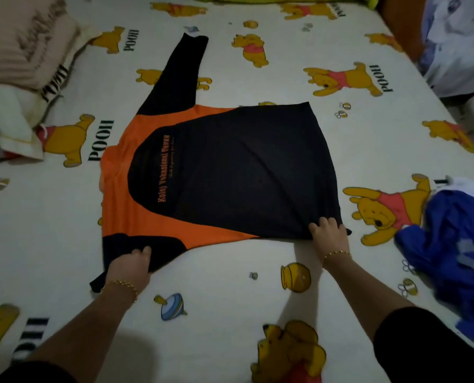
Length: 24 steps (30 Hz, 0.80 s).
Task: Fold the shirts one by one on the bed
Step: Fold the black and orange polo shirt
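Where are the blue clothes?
In the head view, the blue clothes lie far right on the bed, past the right hand gripping the black-and-orange shirt.

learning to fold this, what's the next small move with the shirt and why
Probably lift the near edge and fold it over the back: the left hand grips the near sleeve, the right hand holds the hem corner, and the shirt lies flat.

A shirt [230, 167] is laid flat at the middle of the bed [230, 275], collar to the left, hem to the right, far sleeve [178, 73] stretched away behind. The near sleeve [147, 240] is held by the left hand [131, 265], the near hem corner by the right hand [329, 236]. A pillow [6, 125] is seen at far left, a folded blanket [23, 42] behind it; a heap of clothes [456, 255] lies at right.
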Each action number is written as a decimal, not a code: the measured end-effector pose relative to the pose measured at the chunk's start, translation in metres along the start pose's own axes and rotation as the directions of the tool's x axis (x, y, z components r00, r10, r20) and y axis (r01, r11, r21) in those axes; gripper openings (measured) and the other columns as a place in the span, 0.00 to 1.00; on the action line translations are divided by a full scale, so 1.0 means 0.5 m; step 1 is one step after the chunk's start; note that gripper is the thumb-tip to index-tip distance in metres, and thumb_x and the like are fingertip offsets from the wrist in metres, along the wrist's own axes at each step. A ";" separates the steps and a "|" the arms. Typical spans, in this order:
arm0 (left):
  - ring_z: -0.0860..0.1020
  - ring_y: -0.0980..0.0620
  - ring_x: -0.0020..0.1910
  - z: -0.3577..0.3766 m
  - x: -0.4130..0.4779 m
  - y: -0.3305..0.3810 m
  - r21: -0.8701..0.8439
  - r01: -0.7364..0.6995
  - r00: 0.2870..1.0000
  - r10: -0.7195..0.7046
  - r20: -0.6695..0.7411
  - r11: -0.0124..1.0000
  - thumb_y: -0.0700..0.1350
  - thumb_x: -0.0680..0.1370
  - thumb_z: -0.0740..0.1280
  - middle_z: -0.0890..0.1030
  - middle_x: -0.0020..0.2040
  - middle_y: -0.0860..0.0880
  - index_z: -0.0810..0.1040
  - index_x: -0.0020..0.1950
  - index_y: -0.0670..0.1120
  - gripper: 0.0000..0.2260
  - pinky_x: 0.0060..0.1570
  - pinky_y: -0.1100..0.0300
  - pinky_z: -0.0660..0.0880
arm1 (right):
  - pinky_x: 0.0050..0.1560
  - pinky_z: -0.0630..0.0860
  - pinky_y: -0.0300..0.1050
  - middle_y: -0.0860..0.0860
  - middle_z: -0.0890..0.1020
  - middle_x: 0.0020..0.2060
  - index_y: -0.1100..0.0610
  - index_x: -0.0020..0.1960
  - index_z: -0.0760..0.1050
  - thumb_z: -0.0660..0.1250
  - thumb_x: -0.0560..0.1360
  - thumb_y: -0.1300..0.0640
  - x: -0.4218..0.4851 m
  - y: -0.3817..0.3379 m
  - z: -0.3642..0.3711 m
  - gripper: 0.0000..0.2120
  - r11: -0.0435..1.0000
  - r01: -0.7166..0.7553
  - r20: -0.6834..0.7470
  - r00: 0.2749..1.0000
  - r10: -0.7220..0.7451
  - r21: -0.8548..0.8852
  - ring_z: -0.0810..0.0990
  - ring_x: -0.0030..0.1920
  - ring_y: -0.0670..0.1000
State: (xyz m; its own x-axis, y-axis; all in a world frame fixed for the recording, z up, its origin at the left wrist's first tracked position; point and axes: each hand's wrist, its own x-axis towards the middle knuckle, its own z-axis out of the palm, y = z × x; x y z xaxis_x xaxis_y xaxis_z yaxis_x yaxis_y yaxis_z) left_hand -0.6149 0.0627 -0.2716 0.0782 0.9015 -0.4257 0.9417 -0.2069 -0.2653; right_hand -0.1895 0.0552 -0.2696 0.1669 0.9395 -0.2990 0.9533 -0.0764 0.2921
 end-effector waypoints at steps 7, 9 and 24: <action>0.77 0.49 0.51 0.014 -0.132 -0.006 -0.005 0.064 0.998 -0.064 0.018 0.998 0.43 0.75 0.64 0.74 0.57 0.49 0.62 0.69 0.49 0.23 0.42 0.57 0.76 | 0.59 0.69 0.51 0.53 0.73 0.57 0.53 0.63 0.69 0.59 0.77 0.62 -0.141 0.002 0.020 0.16 0.998 0.051 0.016 0.999 -0.051 0.021 0.70 0.59 0.56; 0.76 0.49 0.52 0.021 -0.167 -0.010 -0.023 0.069 0.997 -0.068 0.032 0.997 0.43 0.74 0.65 0.73 0.57 0.49 0.62 0.69 0.48 0.24 0.42 0.56 0.76 | 0.59 0.69 0.50 0.53 0.73 0.57 0.52 0.63 0.69 0.61 0.76 0.62 -0.179 0.001 0.024 0.16 0.999 0.045 0.029 0.999 -0.046 0.016 0.70 0.59 0.56; 0.69 0.43 0.64 0.158 -0.327 -0.107 -0.498 0.005 0.999 -0.030 -0.042 0.867 0.64 0.60 0.75 0.67 0.66 0.44 0.63 0.70 0.43 0.46 0.61 0.47 0.68 | 0.59 0.71 0.51 0.55 0.73 0.59 0.57 0.63 0.67 0.57 0.77 0.60 -0.347 -0.224 0.038 0.15 0.936 -0.012 0.256 0.963 -0.084 0.352 0.71 0.61 0.57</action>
State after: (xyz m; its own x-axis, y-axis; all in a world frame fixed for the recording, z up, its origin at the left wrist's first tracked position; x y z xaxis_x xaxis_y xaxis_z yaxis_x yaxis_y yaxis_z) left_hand -0.7036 -0.1036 -0.2561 0.0633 0.9223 -0.3812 0.9799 0.0148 0.1987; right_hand -0.3207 -0.1057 -0.2679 0.1452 0.8260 -0.5447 0.9788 -0.2004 -0.0431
